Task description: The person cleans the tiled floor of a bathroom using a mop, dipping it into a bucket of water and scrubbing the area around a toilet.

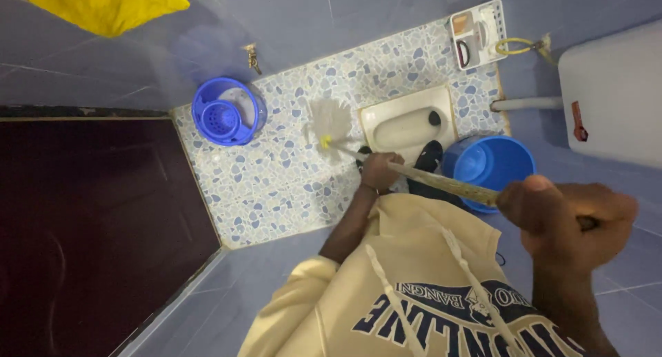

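Note:
Both my hands grip a mop's wooden handle [441, 181]. My left hand [381, 172] holds it low down, just behind the yellow collar [325, 142]. Close to the camera, my right hand [567, 217] is closed round the upper end. The whitish mop head [329, 119] lies on the pebble-patterned tile floor [276, 184], just left of a white squat toilet pan [407, 126]. I wear a cream hooded top [414, 288], and a black shoe [429, 157] shows beside the pan.
A blue mop bucket with a wringer [226, 112] stands at the floor's far left. A blue bucket [489, 162] sits right of the pan. A white rack [477, 33], a yellow hose [517, 46] and a white tank [614, 95] line the walls. A dark door [89, 226] is left.

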